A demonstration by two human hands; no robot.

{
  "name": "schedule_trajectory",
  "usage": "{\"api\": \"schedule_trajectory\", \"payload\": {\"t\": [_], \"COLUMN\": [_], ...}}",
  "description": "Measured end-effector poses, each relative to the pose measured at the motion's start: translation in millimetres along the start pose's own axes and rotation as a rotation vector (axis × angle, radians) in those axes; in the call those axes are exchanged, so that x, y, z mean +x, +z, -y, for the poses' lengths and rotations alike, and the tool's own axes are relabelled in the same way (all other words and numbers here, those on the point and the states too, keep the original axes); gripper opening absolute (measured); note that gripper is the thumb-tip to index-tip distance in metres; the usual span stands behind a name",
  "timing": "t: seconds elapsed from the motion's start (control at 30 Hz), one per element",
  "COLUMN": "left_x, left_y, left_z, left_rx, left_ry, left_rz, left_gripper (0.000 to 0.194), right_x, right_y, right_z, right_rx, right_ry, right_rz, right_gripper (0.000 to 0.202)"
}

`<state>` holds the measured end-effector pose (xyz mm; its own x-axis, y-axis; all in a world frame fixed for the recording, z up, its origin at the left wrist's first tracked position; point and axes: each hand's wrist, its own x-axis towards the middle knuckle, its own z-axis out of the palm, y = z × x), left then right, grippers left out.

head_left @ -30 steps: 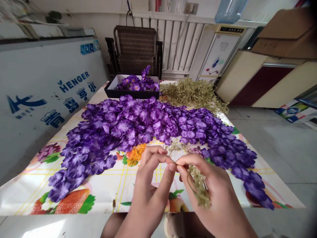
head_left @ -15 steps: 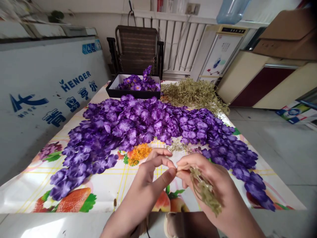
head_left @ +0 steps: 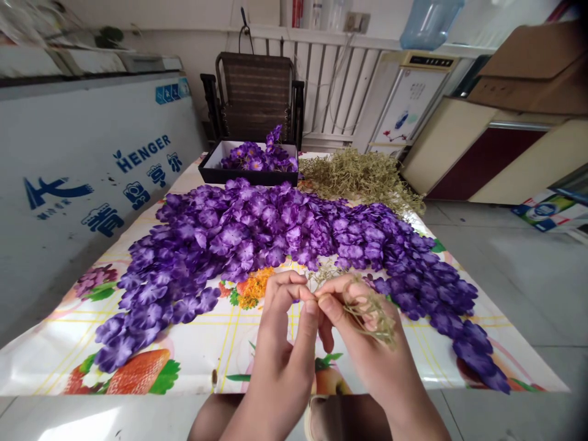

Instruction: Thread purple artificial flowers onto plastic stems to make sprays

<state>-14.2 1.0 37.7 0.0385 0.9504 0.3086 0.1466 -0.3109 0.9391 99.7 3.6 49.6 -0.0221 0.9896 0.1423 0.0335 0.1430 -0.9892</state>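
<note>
My right hand (head_left: 376, 361) is closed on a small bunch of pale green artificial stems (head_left: 374, 315), which hangs over its back and fingers. Thumb and forefinger of my left hand (head_left: 282, 349) are pinched together, tips meeting the right fingertips; whatever is between them is too small to make out. Just beyond the hands lie a few loose pale stems (head_left: 327, 272) and a little heap of orange-yellow flower centres (head_left: 252, 288). A wide arc of purple fabric petals (head_left: 275, 223) curves around both hands on the table.
At the table's far side stands a black box (head_left: 248, 177) with finished-looking purple flowers inside. Beside it is a large tangle of green stems (head_left: 358, 174). The fruit-print tablecloth (head_left: 197, 361) covers the table. A white freezer (head_left: 68, 141) flanks the left; a folding chair (head_left: 255, 92) stands behind.
Both hands have shifted slightly left and turned more upright, staying fingertip to fingertip. The green stems in the right hand have swung up from hanging lower.
</note>
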Motion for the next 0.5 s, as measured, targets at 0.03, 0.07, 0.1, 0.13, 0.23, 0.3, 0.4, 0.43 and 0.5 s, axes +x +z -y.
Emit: {"api": "schedule_trajectory", "payload": {"t": [0.03,0.07,0.1,0.13,0.23,0.3,0.4,0.43,0.5], "left_x": [-0.6,-1.0,-1.2,-1.2,-0.5,-0.8,-3.5,-4.9,-8.0], "left_y": [-0.2,-1.3,-2.9,-5.1,-11.0,-11.6,-5.6,-2.4,4.7], "left_z": [-0.2,-0.5,-0.7,-0.8,-0.6,0.4,2.7,3.7,5.8], "left_rx": [0.042,0.107,0.191,0.283,0.515,0.622,0.720,0.740,0.776], "left_ry": [0.024,0.057,0.111,0.194,0.468,0.609,0.719,0.742,0.775], "left_rz": [-0.005,0.003,0.025,0.056,0.221,0.318,0.388,0.395,0.391], "left_gripper": [0.015,0.013,0.012,0.014,0.028,0.030,0.020,0.017,0.015], "right_x": [0.0,0.2,0.7,1.3,3.5,4.2,3.1,2.2,0.4], "right_y": [0.9,1.3,0.8,-0.7,-11.7,-22.9,-38.5,-41.9,-45.1], "right_z": [-0.9,-2.0,-3.2,-4.5,-7.7,-8.1,-5.4,-3.8,0.3], "right_rx": [0.049,0.096,0.149,0.213,0.454,0.569,0.591,0.580,0.554], "right_ry": [0.023,0.050,0.077,0.099,0.120,0.117,0.139,0.147,0.139], "right_rz": [-0.008,-0.022,-0.043,-0.070,-0.191,-0.236,-0.209,-0.185,-0.139], "right_gripper": [0.020,0.022,0.023,0.024,0.024,0.022,0.017,0.017,0.017]}}
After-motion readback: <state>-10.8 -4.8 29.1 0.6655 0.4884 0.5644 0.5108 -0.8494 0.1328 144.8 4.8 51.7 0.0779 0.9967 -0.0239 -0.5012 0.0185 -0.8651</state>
